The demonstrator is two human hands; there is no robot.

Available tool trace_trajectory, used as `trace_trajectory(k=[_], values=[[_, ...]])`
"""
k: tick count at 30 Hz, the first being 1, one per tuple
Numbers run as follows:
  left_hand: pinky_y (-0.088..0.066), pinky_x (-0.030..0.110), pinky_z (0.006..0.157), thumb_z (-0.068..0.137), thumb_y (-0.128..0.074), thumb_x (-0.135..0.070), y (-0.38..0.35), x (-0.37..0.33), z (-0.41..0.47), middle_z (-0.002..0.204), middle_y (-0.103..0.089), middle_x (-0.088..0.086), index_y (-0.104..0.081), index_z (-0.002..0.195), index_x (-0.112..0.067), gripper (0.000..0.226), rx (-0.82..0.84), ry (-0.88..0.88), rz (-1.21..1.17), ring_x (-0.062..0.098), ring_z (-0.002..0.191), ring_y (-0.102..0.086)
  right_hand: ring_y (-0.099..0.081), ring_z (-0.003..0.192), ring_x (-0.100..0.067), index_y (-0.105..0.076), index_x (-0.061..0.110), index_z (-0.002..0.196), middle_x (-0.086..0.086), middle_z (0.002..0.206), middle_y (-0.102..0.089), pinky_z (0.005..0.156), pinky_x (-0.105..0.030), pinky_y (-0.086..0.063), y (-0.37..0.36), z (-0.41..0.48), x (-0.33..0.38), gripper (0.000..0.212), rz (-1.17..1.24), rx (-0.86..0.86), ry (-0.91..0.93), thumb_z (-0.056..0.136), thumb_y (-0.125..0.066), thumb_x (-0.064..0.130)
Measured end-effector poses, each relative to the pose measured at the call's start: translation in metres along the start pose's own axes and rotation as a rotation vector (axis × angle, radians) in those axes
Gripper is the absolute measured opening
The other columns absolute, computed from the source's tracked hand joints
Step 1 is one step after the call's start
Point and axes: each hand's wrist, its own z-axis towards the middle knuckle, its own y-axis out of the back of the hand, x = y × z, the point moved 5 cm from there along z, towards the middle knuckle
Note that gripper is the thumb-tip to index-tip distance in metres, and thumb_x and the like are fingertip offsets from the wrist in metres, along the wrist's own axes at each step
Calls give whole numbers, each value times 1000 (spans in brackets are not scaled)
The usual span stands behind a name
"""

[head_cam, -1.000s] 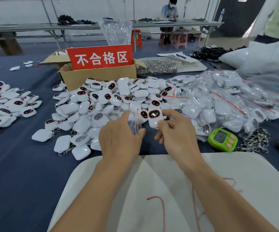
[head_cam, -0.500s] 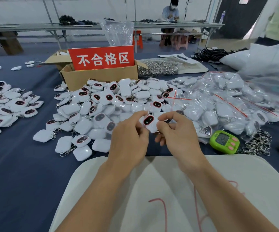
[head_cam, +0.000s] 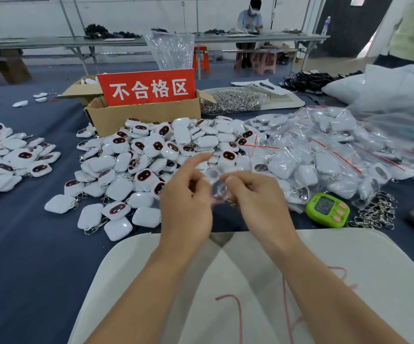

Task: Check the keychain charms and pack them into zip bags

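Two hands, one charm
Left hand [head_cam: 186,202] and right hand [head_cam: 258,197] pinched one blurred keychain charm [head_cam: 217,186] between them.

A packing workshop: heaped white plastic keychain charms [head_cam: 136,167], a cardboard reject box with red sign [head_cam: 146,112], long steel workbenches [head_cam: 52,43] beyond the hands.

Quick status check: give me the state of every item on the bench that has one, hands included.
Left hand: pinching the zip bag.
Right hand: gripping the zip bag.
Zip bag: held above the table, charm inside; seal hidden by blur.
Cardboard box: flaps open, red sign standing in it.
Loose charms: unbagged, piled.
Packed bags: filled, heaped.
Green timer: lying face up; display unreadable.
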Motion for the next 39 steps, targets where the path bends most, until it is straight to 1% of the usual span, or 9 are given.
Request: trace_trajectory(k=[5,8,11,16,19,24,31,36,39], values=[[-41,18,68,98,-47,-4,49,-7,16,76,-53,-17,-69,121,-31,42,-487,-23,-136,3,68,-47,-62,90,-3,-75,38,107,22,96,-70,86,-21,-49,8,4,-4,33,-66,-131,29,89,-61,16],[-41,15,76,101,-45,-7,68,-30,18,97,-60,-9,-66,130,-20,37,-602,-267,7,3,83,-53,-40,135,-13,-51,32,147,6,142,-52,117,-30,-30,-27,6,-8,58,-400,151,175,92,-62,16],[-39,16,82,104,-46,-4,58,-36,10,105,-60,-3,-65,131,-14,35,-531,-409,228,6,92,-53,-8,156,-21,-24,26,161,1,170,-16,126,-40,-13,-58,5,-22,68,-688,401,238,100,-53,36],[-41,36,96,100,-52,-6,8,-4,5,109,-69,3,-66,132,-20,37,-12,-231,557,25,104,-55,-43,137,-27,-42,15,152,-4,144,-54,118,-41,-25,-48,-2,-22,65,-749,303,285,91,-40,37],[-43,38,95,99,-51,-15,-2,17,7,111,-72,1,-61,137,-31,43,121,-15,596,26,110,-60,-43,135,-28,-55,15,141,-6,141,-53,111,-40,-33,-42,6,-18,52,-644,165,287,90,-46,23],[-49,44,99,94,-55,-16,1,32,7,104,-72,4,-47,150,-29,58,202,160,560,26,103,-64,-1,158,-29,-18,17,162,-7,171,-8,126,-42,-9,-61,19,-30,67,-838,354,276,101,-45,25],[-44,37,89,94,-53,-20,6,38,6,123,-69,4,-39,154,-28,63,196,189,688,29,116,-60,-49,119,-25,-50,20,136,-1,123,-56,102,-33,-31,-63,26,-24,44,-834,218,331,92,-56,20],[-36,34,77,94,-56,-21,8,40,7,113,-71,5,-37,154,-25,63,180,178,725,30,112,-60,-57,86,1,-61,32,107,15,97,-65,73,-10,-39,-33,0,-18,43,-278,136,102,78,-59,1],[-44,37,85,94,-60,-23,11,32,8,109,-70,1,-52,144,-25,51,93,116,701,27,108,-61,-60,66,-3,-61,35,91,9,80,-71,64,-16,-45,-16,-18,-16,34,-32,65,-37,77,-74,7]])
